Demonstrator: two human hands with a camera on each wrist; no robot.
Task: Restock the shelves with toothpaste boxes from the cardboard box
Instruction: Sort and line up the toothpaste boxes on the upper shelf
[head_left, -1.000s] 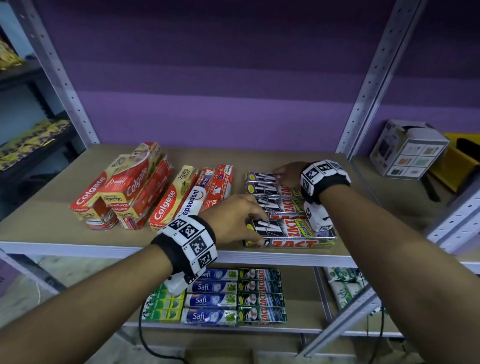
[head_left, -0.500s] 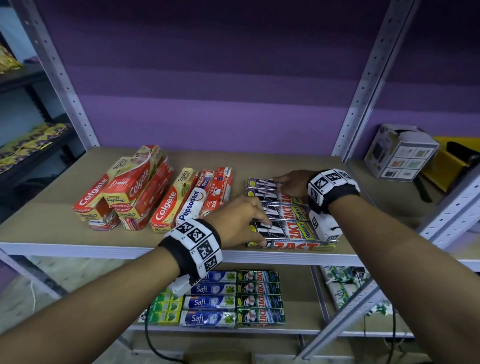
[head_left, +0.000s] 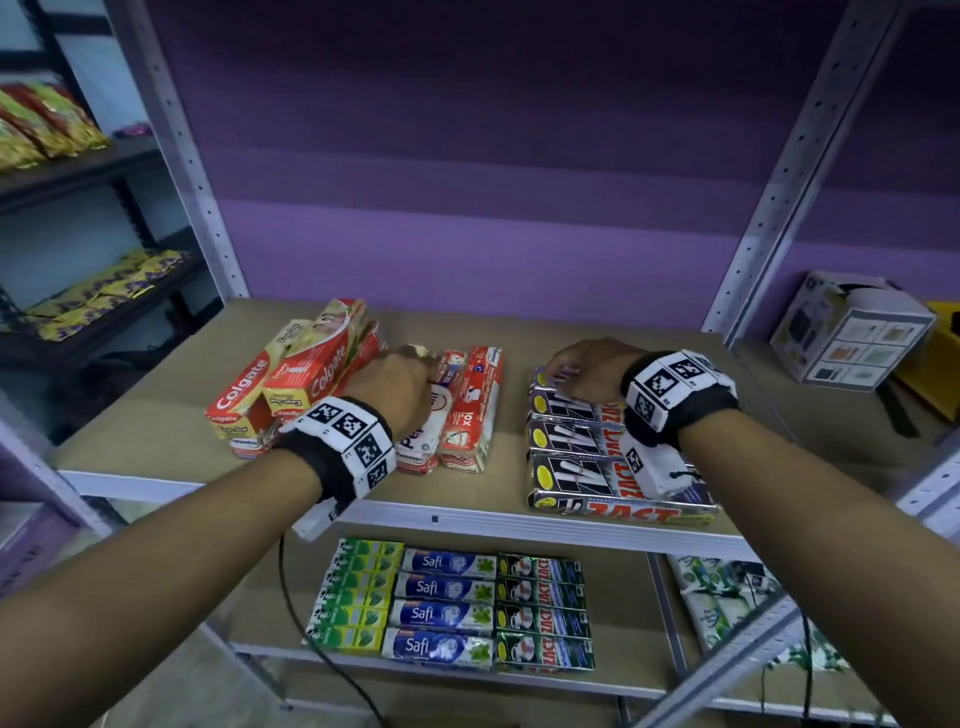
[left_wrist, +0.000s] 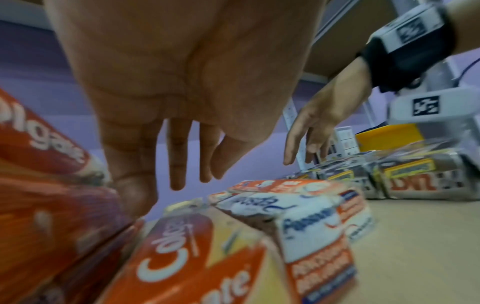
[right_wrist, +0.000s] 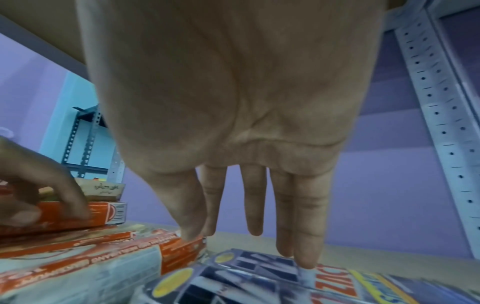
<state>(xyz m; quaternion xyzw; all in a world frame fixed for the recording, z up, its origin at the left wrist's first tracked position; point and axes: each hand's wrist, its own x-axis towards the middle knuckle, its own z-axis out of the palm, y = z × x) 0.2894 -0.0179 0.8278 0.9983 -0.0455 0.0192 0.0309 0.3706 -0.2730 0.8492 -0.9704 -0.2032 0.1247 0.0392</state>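
Note:
On the tan shelf board (head_left: 135, 426) lie a pile of red Colgate boxes (head_left: 291, 379), red-and-white Pepsodent boxes (head_left: 470, 410) and a row of black Zact boxes (head_left: 582, 473). My left hand (head_left: 400, 387) hovers over the gap between the Colgate and Pepsodent boxes. Its fingers (left_wrist: 176, 164) are straight, and in the right wrist view they touch an orange box (right_wrist: 103, 214). My right hand (head_left: 584, 371) lies at the far end of the Zact row, straight fingertips (right_wrist: 306, 261) resting on the top box (right_wrist: 259, 273). Neither hand holds anything. No cardboard box is in view.
The lower shelf carries rows of green, Safi and Zact boxes (head_left: 441, 603). A white carton (head_left: 852, 338) and a yellow bin (head_left: 940, 364) sit on the neighbouring shelf to the right. Perforated metal uprights (head_left: 769, 208) flank the bay. A dark rack of snack packets (head_left: 93, 296) stands left.
My left hand left the front Zact box and moved left and back to the Colgate and Pepsodent boxes. The right hand stays at the far end of the Zact row.

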